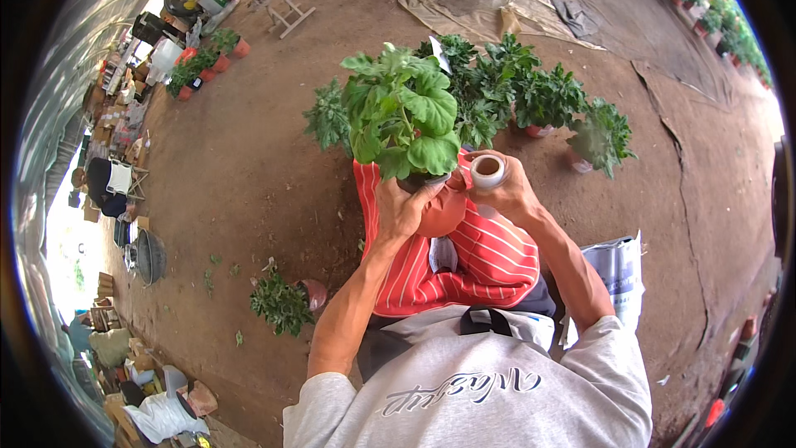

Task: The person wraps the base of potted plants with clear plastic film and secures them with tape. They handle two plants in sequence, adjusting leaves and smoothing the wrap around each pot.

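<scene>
My left hand (403, 206) grips the dark rim of a small pot holding a leafy green plant (404, 115) with broad, scalloped leaves. Below it, a reddish-orange plastic pot (443, 211) rests over my lap, partly hidden by the hands. My right hand (507, 186) is closed around a small roll of clear film (487, 172), its cardboard core facing up, close to the pot's right side. A red apron with white stripes (497, 249) covers my legs. Just beyond the hands stand several potted plants with lobed leaves (497, 84); a white tag stands among them.
On the dirt floor, a potted plant (283, 308) lies tipped at lower left. A stack of printed paper (615, 280) lies by my right side. Farther off are a tan sheet (460, 6), a wooden trestle (286, 9) and more potted plants (202, 68). A person (106, 183) sits at far left.
</scene>
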The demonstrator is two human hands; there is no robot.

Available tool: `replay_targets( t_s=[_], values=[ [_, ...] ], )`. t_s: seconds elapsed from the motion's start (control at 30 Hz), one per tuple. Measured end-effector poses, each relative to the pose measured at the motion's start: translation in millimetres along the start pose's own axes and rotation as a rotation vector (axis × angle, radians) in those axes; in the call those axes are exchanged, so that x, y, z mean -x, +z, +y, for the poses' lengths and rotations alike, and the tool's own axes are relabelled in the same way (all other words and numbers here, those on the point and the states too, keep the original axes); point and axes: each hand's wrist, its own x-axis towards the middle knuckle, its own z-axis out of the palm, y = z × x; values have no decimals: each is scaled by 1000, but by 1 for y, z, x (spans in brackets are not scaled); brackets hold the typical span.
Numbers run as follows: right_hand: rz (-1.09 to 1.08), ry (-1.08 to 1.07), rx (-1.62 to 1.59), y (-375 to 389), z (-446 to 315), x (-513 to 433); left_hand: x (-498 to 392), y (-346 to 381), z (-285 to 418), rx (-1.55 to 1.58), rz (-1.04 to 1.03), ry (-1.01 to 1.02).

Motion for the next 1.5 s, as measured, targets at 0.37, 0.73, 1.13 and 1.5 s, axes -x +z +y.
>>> replay_targets(
  t_s=[0.37, 0.73, 1.13, 1.5],
  values=[
    [205, 107, -256, 58, -34, 57, -3, 0, 10, -19, 26, 107],
    [333, -364, 465, 125, 2, 76, -11, -22, 4, 222, -194, -252],
    [249, -456, 794, 126, 14, 83, -25, -28, 19, 197, -367, -374],
    [103, -713, 952, 145, 45, 100, -22, -30, 20, -232, -386, 66]
  ],
)
